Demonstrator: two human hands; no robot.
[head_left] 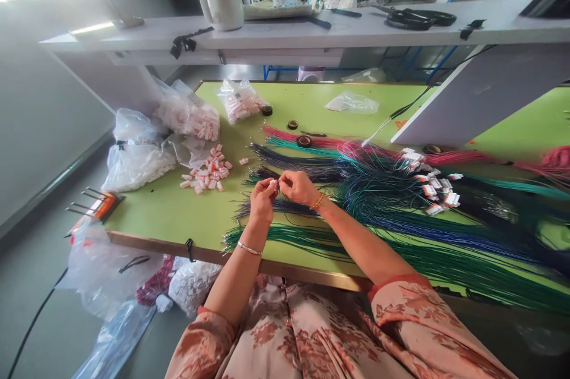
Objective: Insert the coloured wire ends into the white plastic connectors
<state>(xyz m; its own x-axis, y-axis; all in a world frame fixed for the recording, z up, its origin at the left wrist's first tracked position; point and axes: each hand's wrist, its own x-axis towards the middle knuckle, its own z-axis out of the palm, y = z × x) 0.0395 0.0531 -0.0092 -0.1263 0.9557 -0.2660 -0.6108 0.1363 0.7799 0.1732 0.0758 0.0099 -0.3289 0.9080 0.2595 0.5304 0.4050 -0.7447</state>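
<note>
Close together over the middle of the green table, my two hands meet at the fingertips. My left hand (pixel 262 199) is closed in a pinch on a small white plastic connector (pixel 273 182), mostly covered by the fingers. My right hand (pixel 299 188) pinches what looks like a thin dark wire against the connector; its end is hidden. Bundles of green wires (pixel 307 237), dark wires (pixel 289 159) and pink wires (pixel 285 131) lie under and around my hands. A loose pile of pink-and-white connectors (pixel 207 174) sits to the left.
Connectors fitted with wires (pixel 431 183) lie in a cluster at right. Bags of connectors (pixel 189 114) stand at back left. Black tape rolls (pixel 304 141) rest behind the wires. An orange holder with metal prongs (pixel 104 205) is at the left edge. A raised shelf (pixel 285 34) spans the back.
</note>
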